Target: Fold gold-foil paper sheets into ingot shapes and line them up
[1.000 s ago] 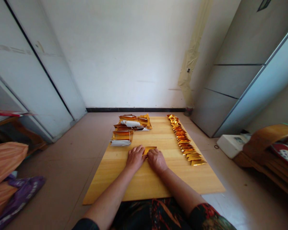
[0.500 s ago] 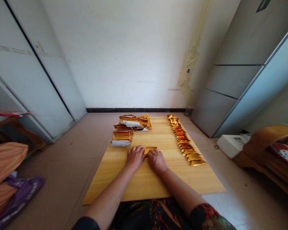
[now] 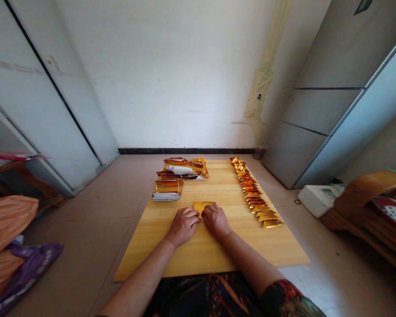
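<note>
Wooden tabletop point(image 3: 270, 246) before white wall point(image 3: 174, 79) | gold foil piece point(image 3: 201, 205) mid-tabletop | left hand point(image 3: 184, 225), right hand point(image 3: 217, 221): fingers curled at its near edge, pinch cannot be told | likely light, thin, slippery, easily creased; best held by side edges

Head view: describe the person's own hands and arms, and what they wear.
The left hand and right hand wear no gloves, and no ring can be made out on the fingers. Both forearms are bare, with no watch or bracelet visible. The right sleeve is short and dark, patterned in red and green.
</note>
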The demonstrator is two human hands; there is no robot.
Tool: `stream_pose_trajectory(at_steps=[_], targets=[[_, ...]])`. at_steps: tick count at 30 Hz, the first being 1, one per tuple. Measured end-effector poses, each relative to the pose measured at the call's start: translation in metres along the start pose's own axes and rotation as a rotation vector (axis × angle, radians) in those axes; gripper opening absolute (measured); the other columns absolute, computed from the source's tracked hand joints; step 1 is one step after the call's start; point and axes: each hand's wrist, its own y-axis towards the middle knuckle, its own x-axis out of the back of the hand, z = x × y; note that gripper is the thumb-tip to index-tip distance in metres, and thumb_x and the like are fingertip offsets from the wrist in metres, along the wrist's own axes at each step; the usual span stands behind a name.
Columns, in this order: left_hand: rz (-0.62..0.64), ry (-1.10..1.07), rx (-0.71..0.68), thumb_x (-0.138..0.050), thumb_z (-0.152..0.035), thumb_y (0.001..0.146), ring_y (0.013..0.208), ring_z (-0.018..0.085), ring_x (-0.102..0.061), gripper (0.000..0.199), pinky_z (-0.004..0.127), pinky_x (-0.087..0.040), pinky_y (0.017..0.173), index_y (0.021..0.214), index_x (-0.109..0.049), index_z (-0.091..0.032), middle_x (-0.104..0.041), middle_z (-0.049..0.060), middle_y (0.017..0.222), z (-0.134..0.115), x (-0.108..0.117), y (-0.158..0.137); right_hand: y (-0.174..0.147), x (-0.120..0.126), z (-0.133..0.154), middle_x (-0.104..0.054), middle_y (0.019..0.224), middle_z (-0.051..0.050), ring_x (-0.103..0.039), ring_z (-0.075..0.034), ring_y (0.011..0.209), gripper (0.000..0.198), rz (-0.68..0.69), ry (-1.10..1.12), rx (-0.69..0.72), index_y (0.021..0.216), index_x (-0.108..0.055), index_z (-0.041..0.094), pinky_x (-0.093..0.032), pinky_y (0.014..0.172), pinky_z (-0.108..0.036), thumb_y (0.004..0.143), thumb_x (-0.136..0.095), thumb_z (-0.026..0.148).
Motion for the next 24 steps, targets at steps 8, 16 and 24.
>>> stream_pose_trajectory(at_steps=[8,16,24], targets=[[0.078,0.022,0.03,-0.056,-0.016,0.079,0.101,0.019,-0.059,0.029,0.036,-0.042,0.087,0.104,-0.066,-0.025,-0.068,0.003,0.109,-0.008,0.015,-0.004,0.0,-0.004,-0.014,-0.065,0.091,-0.004,-0.054,-0.016,0.088,0.017,-0.114,0.288,0.072,0.079,-0.067,0.021,-0.04,0.081,-0.027,0.084,-0.054,0.013],[0.13,0.085,0.025,-0.055,-0.017,0.08,0.103,0.02,-0.056,0.028,0.037,-0.041,0.085,0.104,-0.066,-0.027,-0.066,0.001,0.113,-0.008,0.011,-0.004,-0.005,-0.011,-0.033,-0.066,0.093,-0.005,-0.057,-0.017,0.091,0.021,-0.173,0.479,0.034,0.074,-0.067,0.02,-0.043,0.084,-0.029,0.074,-0.055,0.004],[0.133,0.107,0.048,-0.057,-0.021,0.08,0.101,0.021,-0.053,0.027,0.037,-0.04,0.085,0.106,-0.063,-0.025,-0.063,0.003,0.113,-0.014,0.008,-0.003,-0.017,-0.002,-0.064,-0.067,0.097,-0.006,-0.059,-0.018,0.095,0.027,-0.224,0.455,-0.037,0.079,-0.069,0.021,-0.046,0.088,-0.033,0.072,-0.048,0.006]])
